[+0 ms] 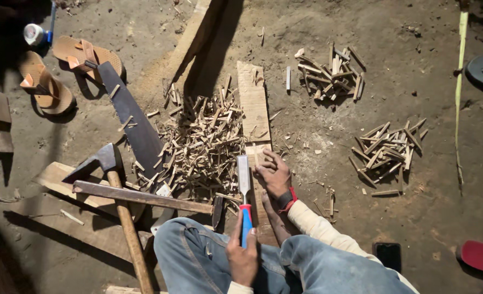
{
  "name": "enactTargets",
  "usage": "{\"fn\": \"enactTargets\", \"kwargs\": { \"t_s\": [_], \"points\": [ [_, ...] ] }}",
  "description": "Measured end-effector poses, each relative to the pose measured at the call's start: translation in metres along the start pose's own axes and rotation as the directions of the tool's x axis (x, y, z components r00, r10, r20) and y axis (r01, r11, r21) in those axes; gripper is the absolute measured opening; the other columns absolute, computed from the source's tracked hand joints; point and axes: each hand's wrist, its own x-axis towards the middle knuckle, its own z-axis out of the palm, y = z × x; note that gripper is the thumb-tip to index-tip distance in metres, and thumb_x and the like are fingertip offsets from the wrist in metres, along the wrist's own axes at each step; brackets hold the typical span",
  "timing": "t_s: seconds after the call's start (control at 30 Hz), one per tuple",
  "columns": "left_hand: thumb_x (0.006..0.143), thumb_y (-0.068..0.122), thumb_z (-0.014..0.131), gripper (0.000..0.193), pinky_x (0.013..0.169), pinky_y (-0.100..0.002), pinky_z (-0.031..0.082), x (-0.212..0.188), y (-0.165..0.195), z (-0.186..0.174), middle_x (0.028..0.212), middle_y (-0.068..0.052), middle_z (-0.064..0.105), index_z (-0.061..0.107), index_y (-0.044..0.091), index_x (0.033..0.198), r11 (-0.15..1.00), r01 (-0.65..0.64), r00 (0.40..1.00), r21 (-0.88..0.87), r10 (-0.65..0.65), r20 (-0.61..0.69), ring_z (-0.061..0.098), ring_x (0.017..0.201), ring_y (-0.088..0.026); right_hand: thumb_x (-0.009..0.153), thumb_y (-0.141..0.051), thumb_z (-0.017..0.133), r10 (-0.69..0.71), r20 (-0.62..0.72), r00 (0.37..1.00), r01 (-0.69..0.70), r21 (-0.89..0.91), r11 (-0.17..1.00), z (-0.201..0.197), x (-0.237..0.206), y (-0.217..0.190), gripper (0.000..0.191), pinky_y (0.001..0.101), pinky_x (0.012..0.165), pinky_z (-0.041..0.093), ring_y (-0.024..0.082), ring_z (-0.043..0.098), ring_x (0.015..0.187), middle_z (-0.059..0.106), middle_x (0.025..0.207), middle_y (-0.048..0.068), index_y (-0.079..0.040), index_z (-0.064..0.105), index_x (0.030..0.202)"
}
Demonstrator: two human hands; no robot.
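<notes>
Left hand (243, 256) fingers closed round red-blue chisel (244, 196) handle, blade on near end of plank (255, 136); right hand (274, 174) fingers spread flat on plank, shavings heap (198, 144) left.

The lower end of the red-and-blue plastic chisel handle (245, 222) disappears inside the left hand (242, 260), so its butt is hidden. Just beyond the steel blade, the narrow pale wooden plank (254, 109) is partly covered by the right hand (274, 174) pressing on it.
</notes>
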Motion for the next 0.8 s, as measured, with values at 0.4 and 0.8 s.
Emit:
{"fn": "enactTargets", "kwargs": {
  "t_s": [0.4,0.8],
  "points": [
    [0.095,0.016,0.058,0.047,0.073,-0.031,0.059,-0.020,-0.001,0.011,0.101,-0.013,0.080,0.060,0.009,0.142,0.994,0.111,0.994,0.010,-0.111,0.018,0.073,0.077,-0.015,0.081,0.004,0.075,-0.089,-0.024,0.996,0.084,-0.149,0.985,-0.002,0.000,-0.015,0.072,0.0286,0.084,0.063,0.017,0.074,0.103,0.059,0.142,0.010,-0.010,0.048,0.147],
    [0.095,0.015,0.058,0.044,0.065,-0.031,0.055,-0.006,0.015,0.027,0.088,-0.013,0.078,0.064,0.010,0.139,0.974,0.228,0.973,0.006,-0.228,-0.036,0.064,0.069,-0.015,0.083,-0.003,0.078,-0.037,-0.033,0.999,0.028,-0.244,0.969,-0.001,-0.002,-0.026,0.081,0.0267,0.081,0.062,0.013,0.077,0.094,0.078,0.108,0.012,-0.015,0.043,0.155]
  ]
}}
